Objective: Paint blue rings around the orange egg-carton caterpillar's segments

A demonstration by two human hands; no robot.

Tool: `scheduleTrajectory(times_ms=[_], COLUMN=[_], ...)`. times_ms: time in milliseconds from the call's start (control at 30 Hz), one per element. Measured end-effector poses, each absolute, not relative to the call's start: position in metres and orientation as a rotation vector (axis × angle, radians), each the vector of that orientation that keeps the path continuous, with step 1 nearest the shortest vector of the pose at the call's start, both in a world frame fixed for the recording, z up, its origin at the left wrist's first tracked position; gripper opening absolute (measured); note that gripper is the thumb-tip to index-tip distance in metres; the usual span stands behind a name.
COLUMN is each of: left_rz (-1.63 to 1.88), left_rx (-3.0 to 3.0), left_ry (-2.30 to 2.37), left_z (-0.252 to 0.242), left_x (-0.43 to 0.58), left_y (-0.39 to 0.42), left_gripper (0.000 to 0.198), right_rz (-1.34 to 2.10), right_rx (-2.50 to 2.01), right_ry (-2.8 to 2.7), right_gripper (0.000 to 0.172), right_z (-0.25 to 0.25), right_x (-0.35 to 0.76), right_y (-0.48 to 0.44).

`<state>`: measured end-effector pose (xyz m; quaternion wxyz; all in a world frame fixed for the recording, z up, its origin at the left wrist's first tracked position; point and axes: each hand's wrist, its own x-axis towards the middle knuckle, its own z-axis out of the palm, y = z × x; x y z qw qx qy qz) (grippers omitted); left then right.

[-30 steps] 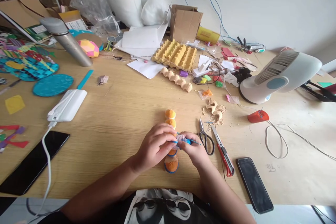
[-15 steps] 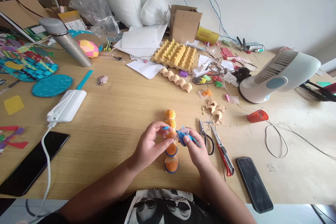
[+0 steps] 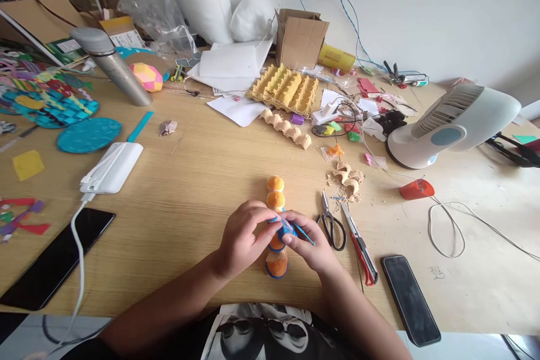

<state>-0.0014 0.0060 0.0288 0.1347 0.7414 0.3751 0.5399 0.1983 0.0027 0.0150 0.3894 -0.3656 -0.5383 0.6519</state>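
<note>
You're working in a craft corner, home or studio, can't tell which. Wood-grain counter [image 3: 189,169] is running up to a plain pale wall [image 3: 413,11]. Scissors [image 3: 328,222] and a red utility knife [image 3: 361,248] are lying near carton scraps [image 3: 346,177]; a yellow egg tray [image 3: 284,90] is sitting beside white paper sheets [image 3: 230,62]. Blue disc [image 3: 88,135], woven blue piece [image 3: 63,114] and coloured strips [image 3: 37,228] are filling your left side. Cardboard box [image 3: 301,42] is standing at the back, clear plastic [image 3: 162,22] is lying farther left. Fan [image 3: 451,124], power bank [image 3: 113,167] and phone [image 3: 410,299] are sharing the counter, pointing to an everyday room.
</note>
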Motion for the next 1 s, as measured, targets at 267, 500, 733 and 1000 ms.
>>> scheduleTrajectory(times_ms=[267, 500, 733, 1000], left_rz=[1.692, 1.690, 1.678, 1.566], left_rx=[2.315, 2.229, 2.229, 2.288], left_ry=[0.867, 0.666, 0.792, 0.876], left_z=[0.028, 0.032, 0.028, 0.029], left_x=[-0.002, 0.000, 0.000, 0.000], left_y=[0.003, 0.002, 0.001, 0.000], left_gripper=[0.042, 0.036, 0.049, 0.043], right_rz=[1.995, 1.863, 1.790, 1.668], right_rx=[-0.723, -0.745, -0.754, -0.798], right_ry=[-0.971, -0.882, -0.999, -1.183], right_gripper=[0.062, 0.049, 0.054, 0.049], right_z=[0.012, 0.011, 0.008, 0.003], right_x=[0.194, 0.194, 0.195, 0.201], right_y=[-0.001, 0.001, -0.001, -0.004])
